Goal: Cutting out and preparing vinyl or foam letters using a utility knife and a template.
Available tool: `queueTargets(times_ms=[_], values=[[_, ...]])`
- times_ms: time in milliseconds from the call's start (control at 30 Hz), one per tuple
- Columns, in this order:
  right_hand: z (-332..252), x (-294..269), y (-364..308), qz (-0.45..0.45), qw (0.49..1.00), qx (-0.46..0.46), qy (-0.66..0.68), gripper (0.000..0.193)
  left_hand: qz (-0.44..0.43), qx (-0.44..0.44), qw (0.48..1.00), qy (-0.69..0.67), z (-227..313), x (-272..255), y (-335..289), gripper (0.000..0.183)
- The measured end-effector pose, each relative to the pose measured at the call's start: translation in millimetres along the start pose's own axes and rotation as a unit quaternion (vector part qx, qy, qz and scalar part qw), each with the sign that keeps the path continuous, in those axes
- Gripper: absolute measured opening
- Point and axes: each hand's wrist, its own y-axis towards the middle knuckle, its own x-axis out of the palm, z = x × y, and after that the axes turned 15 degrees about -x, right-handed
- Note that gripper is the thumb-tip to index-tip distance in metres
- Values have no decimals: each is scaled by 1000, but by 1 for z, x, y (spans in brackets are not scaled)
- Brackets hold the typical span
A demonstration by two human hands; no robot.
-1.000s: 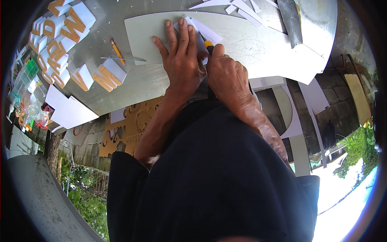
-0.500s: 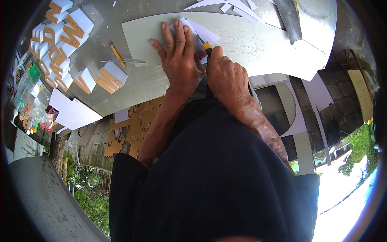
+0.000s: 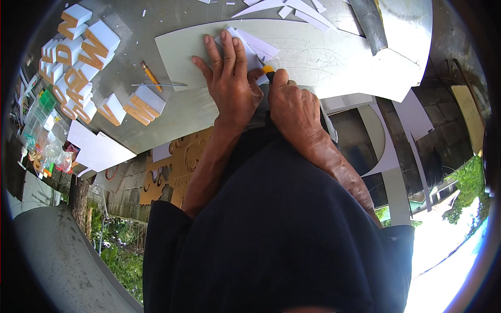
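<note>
My left hand [image 3: 229, 91] lies flat with its fingers spread, pressing on a small white sheet piece [image 3: 258, 44] on top of a pale grey board [image 3: 182, 55]. Close beside it on the right, my right hand [image 3: 295, 104] is closed round a utility knife [image 3: 267, 69] with a yellow and black handle. The blade points away from me and meets the white piece just right of my left fingers. Part of the piece is hidden under those fingers. Fine scratches cover the board's right half.
Block letters [image 3: 86, 49] in white with brown faces crowd the table's left side. A pencil [image 3: 151, 75] lies across a thin metal rod [image 3: 175, 84]. White offcuts [image 3: 313, 18] and a dark metal strip [image 3: 369, 26] are at the far right. Plastic bags [image 3: 52, 148] sit at the left edge.
The knife and my right hand have drawn slightly toward me along the white piece. My left hand stays pressed in place. The whole view has shifted a little.
</note>
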Motion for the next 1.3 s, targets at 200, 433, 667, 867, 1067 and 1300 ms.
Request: queueTargets(times_ms=[200, 433, 667, 867, 1067, 1300], values=[[0, -2, -8, -24, 1000, 9, -15, 13, -9, -8, 1000, 12, 1, -4, 0, 70], [3, 2, -17, -19, 1000, 9, -19, 13, -4, -8, 1000, 11, 1, -2, 0, 72], [6, 0, -27, -47, 998, 35, 22, 15, -2, -13, 1000, -9, 4, -2, 1, 74], [4, -14, -27, -14, 987, 71, 143, 24, 12, -2, 1000, 0, -2, 0, 0, 75], [10, 2, 12, 38, 991, 21, 128, 30, 14, 4, 1000, 10, -3, 1, 1, 75], [10, 10, 16, 12, 992, 21, 123, 31, 25, 7, 999, -22, -4, 3, -1, 71]])
